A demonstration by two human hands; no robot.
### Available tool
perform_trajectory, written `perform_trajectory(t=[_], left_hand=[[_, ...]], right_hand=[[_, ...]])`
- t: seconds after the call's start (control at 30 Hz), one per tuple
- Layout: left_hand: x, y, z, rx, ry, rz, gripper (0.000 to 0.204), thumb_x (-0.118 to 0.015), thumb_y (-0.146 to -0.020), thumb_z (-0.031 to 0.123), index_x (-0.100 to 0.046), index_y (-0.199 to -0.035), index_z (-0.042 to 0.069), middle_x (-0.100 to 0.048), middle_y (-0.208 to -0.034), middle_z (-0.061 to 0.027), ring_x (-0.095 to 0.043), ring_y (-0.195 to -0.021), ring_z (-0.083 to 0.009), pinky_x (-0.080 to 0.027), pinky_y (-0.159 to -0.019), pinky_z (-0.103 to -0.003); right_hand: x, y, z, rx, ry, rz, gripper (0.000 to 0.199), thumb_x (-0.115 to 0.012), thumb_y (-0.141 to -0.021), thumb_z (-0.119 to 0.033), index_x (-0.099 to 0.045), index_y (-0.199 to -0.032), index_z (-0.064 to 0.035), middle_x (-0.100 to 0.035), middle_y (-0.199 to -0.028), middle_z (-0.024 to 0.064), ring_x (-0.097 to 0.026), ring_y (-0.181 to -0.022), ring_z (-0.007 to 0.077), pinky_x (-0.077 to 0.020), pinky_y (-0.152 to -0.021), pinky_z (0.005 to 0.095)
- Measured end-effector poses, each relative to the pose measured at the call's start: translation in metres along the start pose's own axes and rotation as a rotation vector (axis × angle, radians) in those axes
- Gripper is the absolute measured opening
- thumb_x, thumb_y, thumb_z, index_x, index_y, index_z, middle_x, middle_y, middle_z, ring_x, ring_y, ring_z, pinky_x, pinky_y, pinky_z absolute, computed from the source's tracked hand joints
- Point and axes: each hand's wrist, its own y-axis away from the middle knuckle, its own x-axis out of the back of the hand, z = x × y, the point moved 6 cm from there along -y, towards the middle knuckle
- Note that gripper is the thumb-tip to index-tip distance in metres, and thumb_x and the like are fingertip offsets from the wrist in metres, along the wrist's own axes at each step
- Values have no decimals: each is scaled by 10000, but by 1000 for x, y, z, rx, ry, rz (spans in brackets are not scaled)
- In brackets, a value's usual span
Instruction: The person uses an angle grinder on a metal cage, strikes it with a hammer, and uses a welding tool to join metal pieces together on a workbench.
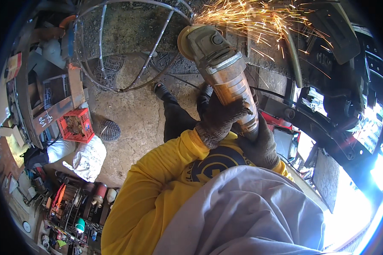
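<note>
An angle grinder point(230, 83) with a worn orange body and grey metal head is held out in front of my chest. My left hand point(217, 118), in a dark knit glove, is wrapped around its body. Lower down, my right hand point(261, 146), gloved too, is closed round the rear end. The grinding disc point(183, 42) is against or very near the upper right rim of a round welded metal-rod frame point(101, 42). A spray of orange sparks point(251, 17) flies off to the right. The exact contact spot is hidden behind the grinder's head.
A red plastic crate point(76, 125) with small pieces inside stands at left, above a white sack point(87, 157). A wire-mesh piece point(110, 129) lies on the concrete floor point(110, 104). Cluttered shelves point(78, 208) fill the lower left. A metal pipe point(293, 59) rests near the sparks.
</note>
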Motion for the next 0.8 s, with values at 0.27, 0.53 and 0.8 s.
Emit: perform_trajectory(t=[0.27, 0.53, 0.8], left_hand=[[13, -10, -11, -39, 6, -79, 635, -767, -856, 195, -453, -1356, -39, -642, -1223, -167, -669, -1073, -262, -559, -951, -404], [-21, 1, 7, -11, -357, -97, 681, -833, -782, 329, -540, -1310, 13, -661, -1206, -144, -645, -1112, -269, -483, -1018, -449], [-58, -4, 25, -30, -515, -217, 871, -898, -742, 429, -466, -1377, 19, -620, -1278, -127, -616, -1150, -274, -478, -1029, -436]], right_hand=[[0, -5, 2, -19, -3, -1, 874, -823, -736, -132, -411, -1501, -44, -660, -1284, 205, -664, -1188, 314, -517, -981, 425], [9, 9, 19, 29, -149, 45, 825, -822, -736, -119, -443, -1465, -38, -721, -1158, 176, -724, -1058, 285, -559, -899, 405], [2, -3, 69, 164, -673, -141, 784, -829, -734, -109, -485, -1430, 6, -675, -1191, 93, -627, -1106, 164, -488, -986, 346]])
